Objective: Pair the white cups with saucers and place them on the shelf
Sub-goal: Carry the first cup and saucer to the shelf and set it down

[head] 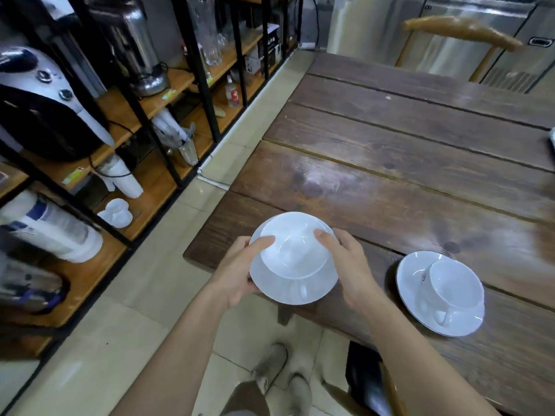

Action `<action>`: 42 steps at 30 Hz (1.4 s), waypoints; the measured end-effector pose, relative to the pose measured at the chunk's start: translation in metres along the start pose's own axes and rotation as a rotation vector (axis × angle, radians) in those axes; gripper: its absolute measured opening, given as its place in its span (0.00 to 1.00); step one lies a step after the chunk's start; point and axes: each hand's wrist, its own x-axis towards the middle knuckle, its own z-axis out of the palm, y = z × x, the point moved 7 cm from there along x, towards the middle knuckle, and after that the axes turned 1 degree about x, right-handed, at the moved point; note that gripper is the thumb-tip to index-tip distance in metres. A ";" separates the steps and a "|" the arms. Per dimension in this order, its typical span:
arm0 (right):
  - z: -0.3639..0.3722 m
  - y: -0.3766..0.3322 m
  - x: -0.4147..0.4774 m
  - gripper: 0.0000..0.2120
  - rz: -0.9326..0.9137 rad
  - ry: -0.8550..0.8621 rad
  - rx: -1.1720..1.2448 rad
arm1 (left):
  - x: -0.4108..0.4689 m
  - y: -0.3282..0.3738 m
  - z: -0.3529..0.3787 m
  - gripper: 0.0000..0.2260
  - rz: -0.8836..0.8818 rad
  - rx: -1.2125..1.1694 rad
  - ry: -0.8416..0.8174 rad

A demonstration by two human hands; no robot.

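Note:
A white cup (292, 250) sits on a white saucer (292, 291) that I hold over the near left corner of the wooden table (405, 175). My left hand (240, 271) grips the saucer's left edge, thumb on the cup's rim. My right hand (345, 262) holds the right side, thumb also on the rim. The cup's handle points toward me. A second white cup (455, 283) stands on its own saucer (414, 280) on the table to the right. The wooden shelf (150, 187) with black metal posts stands on the left.
The shelf holds a metal urn (141, 55), glassware (207, 28), stacked white cups (123, 175), a small white dish (117, 213), a bottle (232, 91) and appliances. A tiled floor strip (180, 235) runs between shelf and table. A wooden chair (456, 34) stands at the table's far side.

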 end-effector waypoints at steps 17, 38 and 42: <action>0.238 -0.036 -0.105 0.12 -0.152 -0.245 -0.103 | -0.119 0.011 -0.237 0.26 0.174 -0.248 0.208; 0.754 0.018 -0.278 0.13 -0.168 -1.110 -0.467 | -0.323 -0.043 -0.667 0.18 0.347 -0.666 0.978; 0.840 0.026 -0.293 0.21 -0.130 -1.213 -0.511 | -0.335 -0.042 -0.734 0.19 0.273 -0.755 1.073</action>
